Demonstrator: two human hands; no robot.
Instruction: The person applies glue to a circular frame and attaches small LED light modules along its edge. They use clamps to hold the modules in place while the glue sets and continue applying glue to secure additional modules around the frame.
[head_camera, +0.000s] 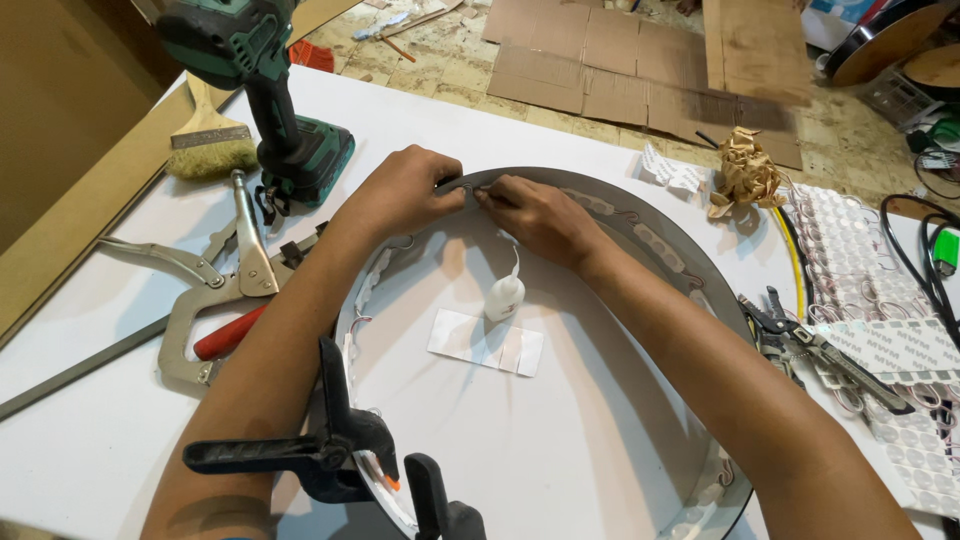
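I see my left hand (405, 190) and right hand (535, 215) pinched shut on the far rim of the thin, springy-looking metal hoop (655, 215), best gripped at its edge.

Both hands (470, 205) press light modules (650, 240) inside the metal ring (690, 262).

Place: a workshop.
Tools: green cordless drill (270, 90), steel locking pliers (215, 290), black spring clamp (320, 440) on white worktop (100, 430).
Floor: flattened brown cardboard sheets (610, 60).
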